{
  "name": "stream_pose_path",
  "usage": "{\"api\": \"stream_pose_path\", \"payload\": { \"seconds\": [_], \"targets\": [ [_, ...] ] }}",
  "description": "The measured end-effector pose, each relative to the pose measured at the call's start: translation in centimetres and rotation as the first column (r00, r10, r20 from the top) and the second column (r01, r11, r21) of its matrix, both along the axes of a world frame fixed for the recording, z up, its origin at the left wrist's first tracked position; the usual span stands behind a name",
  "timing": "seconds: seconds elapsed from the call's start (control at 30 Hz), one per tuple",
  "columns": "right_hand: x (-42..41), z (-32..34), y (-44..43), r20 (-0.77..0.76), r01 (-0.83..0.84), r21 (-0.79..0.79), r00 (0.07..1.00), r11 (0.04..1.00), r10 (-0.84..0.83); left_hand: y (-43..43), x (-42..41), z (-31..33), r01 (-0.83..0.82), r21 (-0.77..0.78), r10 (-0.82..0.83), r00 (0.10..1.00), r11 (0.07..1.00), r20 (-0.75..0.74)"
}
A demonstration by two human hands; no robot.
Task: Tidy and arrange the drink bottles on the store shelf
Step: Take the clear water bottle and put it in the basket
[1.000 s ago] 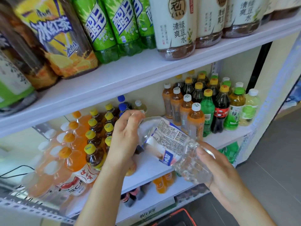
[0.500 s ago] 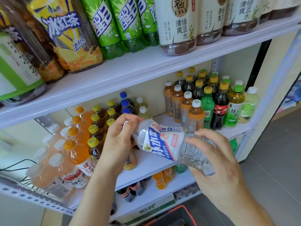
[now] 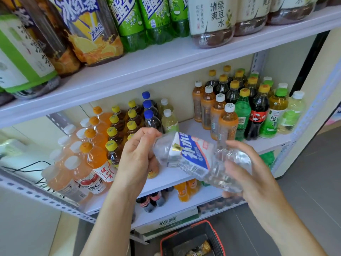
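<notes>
both hands hold a clear bottle [image 3: 191,157] with a white and blue label, tilted in front of the middle shelf [image 3: 191,124]. the left hand [image 3: 136,154] grips its neck end, up and left; the right hand [image 3: 247,172] cups its base, lower right. behind the left hand stand rows of orange bottles [image 3: 96,156], yellow caps [image 3: 114,145] and blue caps [image 3: 148,114]. to the right, apart from them, stands a group with a green bottle [image 3: 242,115] and a cola [image 3: 258,117]. big bottles line the top shelf [image 3: 166,58]. a red-rimmed basket [image 3: 217,235] sits on the floor below.
</notes>
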State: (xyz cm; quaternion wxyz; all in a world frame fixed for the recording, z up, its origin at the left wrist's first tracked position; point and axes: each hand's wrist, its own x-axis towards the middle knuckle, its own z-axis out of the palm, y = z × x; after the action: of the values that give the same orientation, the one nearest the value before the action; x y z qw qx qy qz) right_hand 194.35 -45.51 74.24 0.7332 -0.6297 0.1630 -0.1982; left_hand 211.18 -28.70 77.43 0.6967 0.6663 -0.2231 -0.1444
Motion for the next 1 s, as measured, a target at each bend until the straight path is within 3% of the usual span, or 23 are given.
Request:
{"api": "stream_pose_path", "payload": {
  "seconds": [0.07,0.2,0.3,0.43,0.57,0.73,0.9,1.0],
  "targets": [
    [0.1,-0.7,0.1,-0.087,-0.019,0.238,0.995,0.971,0.041,0.9,-0.4,-0.7,0.08,0.019,-0.08,0.996,0.997,-0.026],
    [-0.4,-1.9,0.2,-0.161,-0.109,0.433,0.967,0.895,0.196,3.0,-1.4,-2.4,0.068,0.117,-0.065,0.997,0.991,-0.03],
    [-0.5,-2.5,1.1,-0.221,-0.211,0.379,0.925,0.901,0.31,4.4,-2.3,-4.2,-0.065,0.17,0.084,0.991,0.983,-0.108],
    [0.1,-3.5,2.6,-0.351,-0.184,0.259,0.897,0.948,0.27,7.3,-3.7,-7.7,-0.134,0.247,0.21,0.927,0.96,-0.312],
    [0.2,-4.9,5.1,-0.449,-0.209,0.15,0.856,0.966,0.255,12.0,-6.7,-12.2,-0.005,0.299,0.149,0.875,0.954,-0.461],
    [-0.6,-8.0,8.3,-0.49,-0.297,0.02,0.829,0.955,0.269,16.4,-12.1,-17.0,0.088,0.13,0.02,0.746,0.988,-0.665],
    [-2.2,-13.8,9.9,-0.562,-0.33,0.16,0.745,0.93,0.361,20.3,-15.9,-21.2,0.261,0.114,-0.129,0.754,0.958,-0.644],
    [-3.0,-17.1,10.4,-0.605,-0.282,0.289,0.686,0.915,0.403,21.0,-16.8,-23.5,0.264,0.141,-0.112,0.752,0.954,-0.649]
  ]
}}
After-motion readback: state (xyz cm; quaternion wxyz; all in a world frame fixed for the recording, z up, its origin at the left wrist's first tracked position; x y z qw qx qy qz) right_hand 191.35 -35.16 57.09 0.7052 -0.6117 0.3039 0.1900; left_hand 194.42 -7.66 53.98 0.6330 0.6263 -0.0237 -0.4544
